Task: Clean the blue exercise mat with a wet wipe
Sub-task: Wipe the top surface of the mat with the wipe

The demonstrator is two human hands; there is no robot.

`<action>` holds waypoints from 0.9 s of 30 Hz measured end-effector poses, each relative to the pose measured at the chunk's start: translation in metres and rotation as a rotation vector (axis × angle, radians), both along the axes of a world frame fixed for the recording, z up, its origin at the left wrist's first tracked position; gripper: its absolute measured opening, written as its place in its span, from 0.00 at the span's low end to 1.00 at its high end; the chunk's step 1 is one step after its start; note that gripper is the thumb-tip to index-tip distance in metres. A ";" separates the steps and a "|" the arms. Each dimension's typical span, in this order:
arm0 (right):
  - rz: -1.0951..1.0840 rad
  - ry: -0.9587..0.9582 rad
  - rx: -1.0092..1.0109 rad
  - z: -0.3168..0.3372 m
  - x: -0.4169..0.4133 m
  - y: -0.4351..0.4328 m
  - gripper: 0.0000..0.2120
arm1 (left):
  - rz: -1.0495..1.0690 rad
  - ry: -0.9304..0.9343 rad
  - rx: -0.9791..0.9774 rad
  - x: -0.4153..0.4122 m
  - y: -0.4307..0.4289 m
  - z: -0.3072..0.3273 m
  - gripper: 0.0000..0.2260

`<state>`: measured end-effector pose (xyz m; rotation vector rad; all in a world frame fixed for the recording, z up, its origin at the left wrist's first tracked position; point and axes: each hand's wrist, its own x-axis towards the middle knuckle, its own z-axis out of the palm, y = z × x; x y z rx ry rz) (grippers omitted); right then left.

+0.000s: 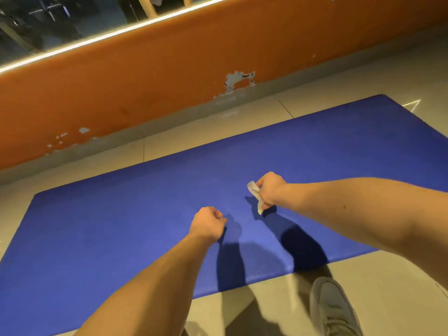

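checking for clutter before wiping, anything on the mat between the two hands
Nothing: in the head view, only bare blue mat and shadows lie between the left hand and the right hand, which grips the wipe.

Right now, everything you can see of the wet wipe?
The wet wipe is a small, pale, whitish sheet, crumpled into a narrow strip, thin and limp like soft fabric. The right hand pinches it in closed fingers, one end poking up, the other hanging below. It hangs above the blue exercise mat; whether its lower tip touches the mat is unclear. Wetness cannot be judged.
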<state>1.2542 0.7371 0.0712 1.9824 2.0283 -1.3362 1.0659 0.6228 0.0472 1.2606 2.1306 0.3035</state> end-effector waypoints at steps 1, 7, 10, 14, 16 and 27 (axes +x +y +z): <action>0.013 -0.026 0.045 -0.017 0.001 0.004 0.17 | 0.008 -0.002 -0.030 0.000 0.002 -0.010 0.08; -0.090 0.066 0.129 -0.093 0.000 0.006 0.18 | -0.095 0.118 -0.131 -0.008 0.012 -0.064 0.10; -0.069 0.178 0.180 -0.110 -0.013 -0.001 0.14 | -0.085 0.155 -0.178 -0.016 0.020 -0.076 0.13; 0.371 0.109 0.348 -0.146 -0.020 -0.017 0.16 | -0.039 0.220 -0.202 -0.030 0.034 -0.092 0.20; 0.537 -0.192 0.332 -0.161 -0.016 -0.022 0.25 | -0.049 0.283 -0.240 -0.036 0.038 -0.096 0.25; 0.595 -0.446 0.350 -0.175 -0.046 -0.016 0.35 | -0.015 0.261 -0.375 -0.058 0.044 -0.115 0.48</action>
